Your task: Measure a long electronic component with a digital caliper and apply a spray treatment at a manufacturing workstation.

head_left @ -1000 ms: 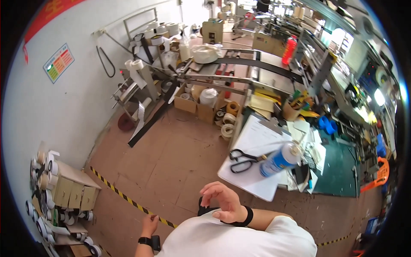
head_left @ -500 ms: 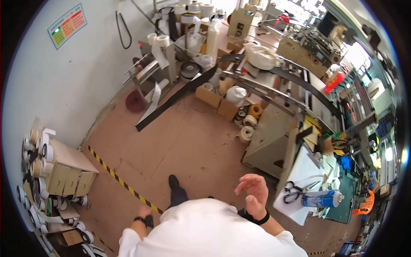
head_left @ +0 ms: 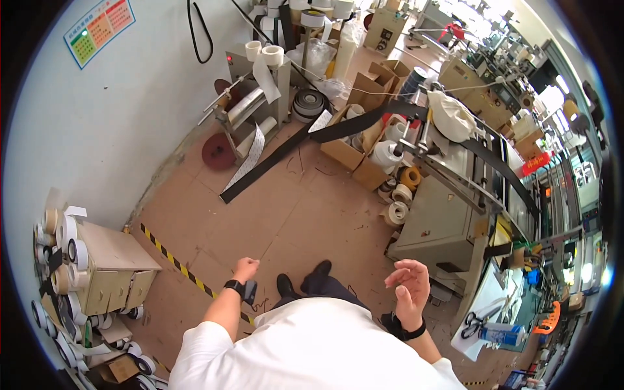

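My left hand [head_left: 246, 268] hangs over the floor with its fingers curled closed, and nothing shows in it. A dark watch sits on that wrist. On the other side, my right hand [head_left: 410, 289] is raised in the air, fingers apart and holding nothing, with a black band at its wrist. Nearest to it on the right are scissors [head_left: 476, 323] with black handles and a blue and white spray can [head_left: 504, 334], both on a bench beside white sheets. Ahead, a long black strip [head_left: 273, 158] with white backing runs low across the floor toward the machine.
A roller stand [head_left: 250, 107] stands by the wall. Cardboard boxes [head_left: 341, 146] and tape rolls [head_left: 394, 213] sit beside a grey machine cabinet [head_left: 432, 221]. At left is a small cabinet [head_left: 117, 250] with rolls around it. Yellow-black tape [head_left: 179, 265] marks the floor.
My left hand has swung forward and up, and its forearm now shows. My right hand has shifted right and stays open. The view has turned and moved, bringing a second shoe into sight.
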